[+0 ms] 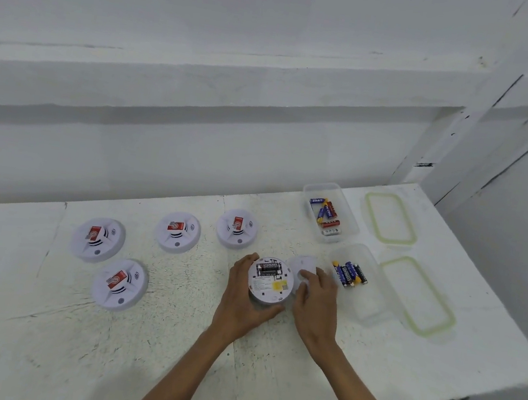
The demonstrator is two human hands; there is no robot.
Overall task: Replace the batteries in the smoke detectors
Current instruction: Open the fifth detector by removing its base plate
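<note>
A white smoke detector (270, 281) lies back side up on the table, its battery bay showing black batteries. My left hand (243, 297) grips its left and lower rim. My right hand (315, 294) holds the round white back cover (302, 267) just right of the detector. Several more detectors with red labels lie face up to the left, such as one detector (119, 283) and another detector (237, 228). The near clear tub (359, 309) holds several blue batteries (348, 274). The far clear tub (350, 224) holds mixed blue and red batteries (325, 212).
Two green-rimmed clear lids, a far lid (389, 221) and a near lid (418, 295), lie right of the tubs. The white table (170, 338) ends at a right edge close to the lids. A white wall with ledges rises behind.
</note>
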